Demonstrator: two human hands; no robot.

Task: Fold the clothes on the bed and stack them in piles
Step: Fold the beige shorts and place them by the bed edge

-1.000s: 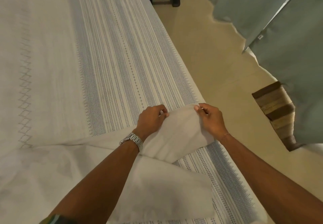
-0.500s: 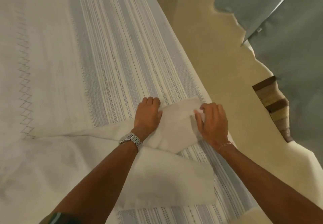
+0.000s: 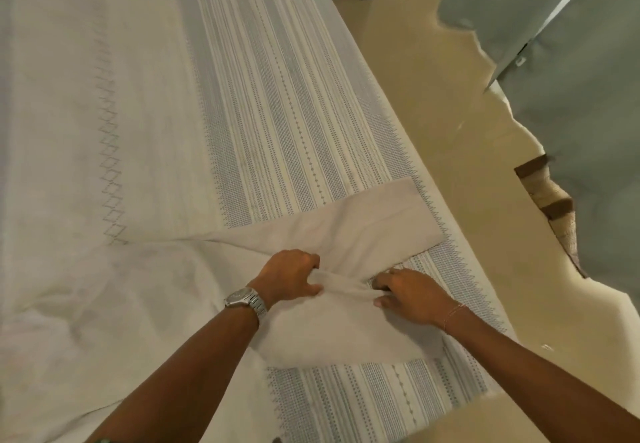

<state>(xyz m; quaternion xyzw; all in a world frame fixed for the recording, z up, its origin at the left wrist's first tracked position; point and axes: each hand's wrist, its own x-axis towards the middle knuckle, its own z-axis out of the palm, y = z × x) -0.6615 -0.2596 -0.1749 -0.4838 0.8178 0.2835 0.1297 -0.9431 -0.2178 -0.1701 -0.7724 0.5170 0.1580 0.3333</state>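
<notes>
A white cloth (image 3: 349, 235) lies spread on the bed (image 3: 270, 103), near its right edge, with one flat rectangular flap reaching out toward that edge and another flap lying nearer the person. Between the two flaps the fabric is gathered into a ridge, and both hands meet there. The left hand (image 3: 289, 274) has its fingers curled under and its thumb closed against them, gripping the bunched fabric at the ridge's left end. The right hand (image 3: 410, 295) pinches the ridge's right end between thumb and curled fingers, knuckles up, resting on the cloth. The hands are near each other, with the taut fold stretched between them. A metal watch (image 3: 246, 300) sits on the left wrist, and a thin bracelet (image 3: 453, 314) on the right. The bed's cover is striped under the cloth. Right of the bed is a beige floor (image 3: 450, 113) and grey-green curtains (image 3: 571, 62).
</notes>
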